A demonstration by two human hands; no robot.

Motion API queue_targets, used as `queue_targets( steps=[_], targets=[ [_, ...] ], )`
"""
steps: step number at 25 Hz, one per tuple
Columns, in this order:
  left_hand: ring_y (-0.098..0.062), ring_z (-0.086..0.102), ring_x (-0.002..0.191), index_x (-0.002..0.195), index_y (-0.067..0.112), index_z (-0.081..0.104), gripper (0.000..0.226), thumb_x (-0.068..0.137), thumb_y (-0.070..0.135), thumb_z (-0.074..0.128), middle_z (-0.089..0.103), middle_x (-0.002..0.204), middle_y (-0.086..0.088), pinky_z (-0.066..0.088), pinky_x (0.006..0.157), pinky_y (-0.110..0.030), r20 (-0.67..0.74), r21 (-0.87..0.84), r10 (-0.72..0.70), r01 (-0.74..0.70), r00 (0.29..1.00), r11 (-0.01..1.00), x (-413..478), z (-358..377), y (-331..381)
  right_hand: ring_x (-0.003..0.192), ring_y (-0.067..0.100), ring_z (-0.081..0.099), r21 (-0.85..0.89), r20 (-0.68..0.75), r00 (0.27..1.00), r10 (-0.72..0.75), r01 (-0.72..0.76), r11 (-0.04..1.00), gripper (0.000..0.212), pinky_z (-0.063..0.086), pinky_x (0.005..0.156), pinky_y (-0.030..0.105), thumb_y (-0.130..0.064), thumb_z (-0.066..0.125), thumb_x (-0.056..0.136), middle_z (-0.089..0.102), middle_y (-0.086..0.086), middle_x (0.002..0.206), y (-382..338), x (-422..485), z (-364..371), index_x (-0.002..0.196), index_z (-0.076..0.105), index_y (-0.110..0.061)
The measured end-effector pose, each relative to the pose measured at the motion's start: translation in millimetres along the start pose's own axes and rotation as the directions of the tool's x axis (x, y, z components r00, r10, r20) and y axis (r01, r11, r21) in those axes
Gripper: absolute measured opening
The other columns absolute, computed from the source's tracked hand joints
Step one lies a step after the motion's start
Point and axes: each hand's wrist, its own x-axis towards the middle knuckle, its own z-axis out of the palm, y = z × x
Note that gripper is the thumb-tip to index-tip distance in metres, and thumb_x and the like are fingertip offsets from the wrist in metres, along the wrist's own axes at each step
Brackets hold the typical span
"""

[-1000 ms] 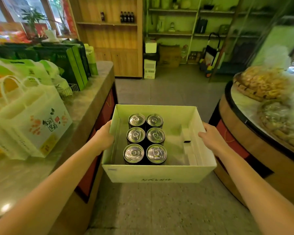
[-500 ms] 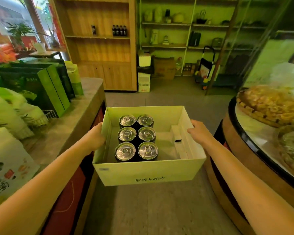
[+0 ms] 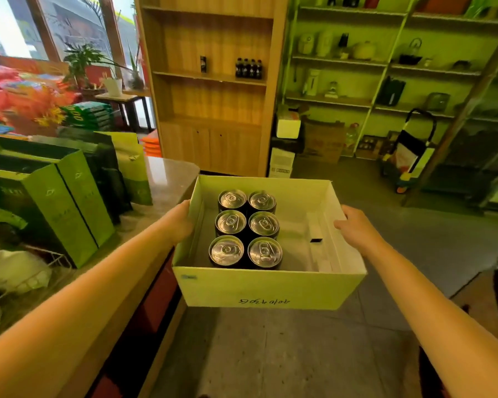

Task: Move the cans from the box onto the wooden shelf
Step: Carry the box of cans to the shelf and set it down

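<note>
I carry an open pale cardboard box [image 3: 268, 291] in front of me at waist height. Several black cans with silver tops [image 3: 247, 228] stand in two rows in its left half. My left hand [image 3: 179, 222] grips the box's left wall and my right hand [image 3: 357, 228] grips the right wall. The wooden shelf [image 3: 210, 79] stands straight ahead beyond the box; one dark can and a row of small bottles sit on one of its boards.
A stone-topped counter [image 3: 167, 176] with green gift boxes [image 3: 61, 202] runs along my left. A round display stand is at the far right edge. White cartons [image 3: 285, 145] are stacked beside the wooden shelf, with a hand trolley [image 3: 408, 153] and wall racks to the right.
I have walked forward with the box; the wooden shelf is closer and larger. The paper bags on the counter and the round stand have slid back out of view.
</note>
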Motion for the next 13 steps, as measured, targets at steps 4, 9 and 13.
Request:
queue_targets(
  steps=[4,9,13],
  targets=[
    [-0.025,0.048,0.114,0.130,0.003,0.042,0.042,0.088,-0.002,0.048,0.050,0.130,-0.008,0.039,0.090,-0.033,0.033,0.043,0.045,-0.046,0.998,0.998,151,-33,6,0.102,0.034,0.056,0.023,-0.047,0.999,0.002,-0.001,1.000,0.033,0.043,0.078,0.036,0.003,0.042,0.089,0.059,0.019,0.117,-31,142,27,0.119,0.054,-0.002],
    [-0.031,0.047,0.117,0.132,0.001,0.040,0.042,0.090,0.000,0.045,0.051,0.126,-0.012,0.039,0.091,-0.037,0.034,0.068,0.065,-0.067,0.997,0.995,317,-69,36,0.103,0.034,0.055,0.054,-0.098,0.995,0.036,-0.030,0.998,0.033,0.040,0.076,0.033,0.005,0.041,0.088,0.059,0.020,0.118,-69,290,41,0.117,0.054,-0.001],
    [-0.034,0.047,0.117,0.128,0.001,0.043,0.037,0.092,-0.001,0.042,0.052,0.123,-0.019,0.039,0.090,-0.038,0.016,0.073,0.038,-0.039,0.999,0.997,432,-76,56,0.102,0.033,0.055,0.040,-0.072,0.997,0.018,-0.015,0.999,0.030,0.044,0.078,0.038,0.004,0.041,0.088,0.059,0.020,0.117,-85,420,48,0.114,0.055,-0.001]
  ],
)
